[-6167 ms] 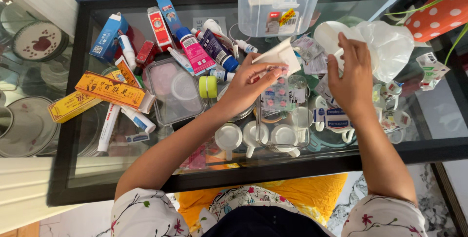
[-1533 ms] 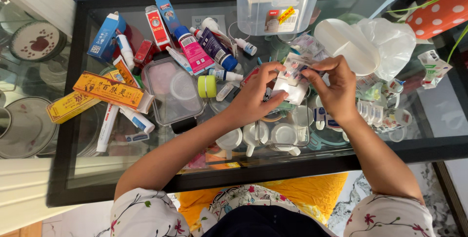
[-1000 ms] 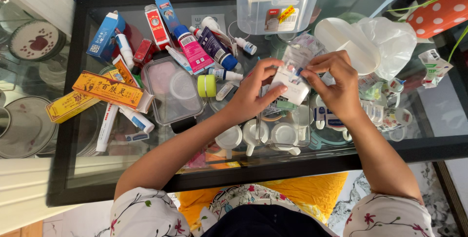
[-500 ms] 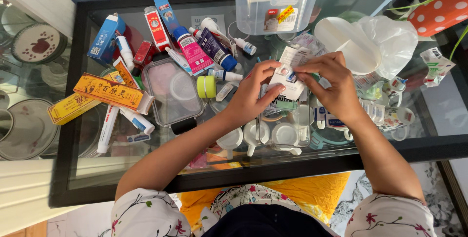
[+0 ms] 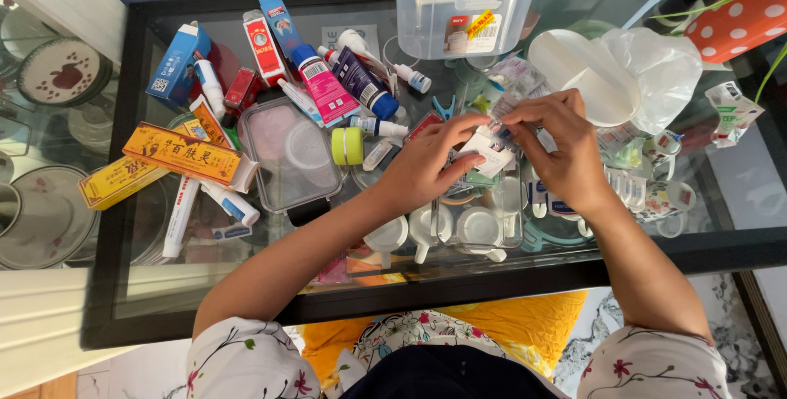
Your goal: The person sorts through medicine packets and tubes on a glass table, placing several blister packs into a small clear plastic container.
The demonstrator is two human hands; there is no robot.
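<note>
Both hands meet over the middle of a glass table [image 5: 705,251]. My left hand [image 5: 430,165] pinches the left side of a small white sachet [image 5: 488,151], and my right hand [image 5: 557,149] grips its right upper edge with thumb and fingers. The sachet is held just above the glass, over small white cups [image 5: 479,227] seen on the shelf below. A clear plastic box [image 5: 463,5] stands at the far edge, beyond the hands. A white lid [image 5: 574,67] with a clear plastic bag [image 5: 660,67] lies to the right of the hands.
Left of the hands lie several medicine boxes and tubes: a yellow carton [image 5: 188,155], a blue box [image 5: 176,63], a pink tube [image 5: 324,83], a green-capped roll [image 5: 348,145] and a clear flat lid [image 5: 291,153]. Sachets [image 5: 730,112] sit at the right; a red dotted pot [image 5: 738,13] stands top right.
Six seconds ago my hands were apart, the right at the plastic bag. They have since come together on the sachet, which has shifted slightly lower over the last second.
</note>
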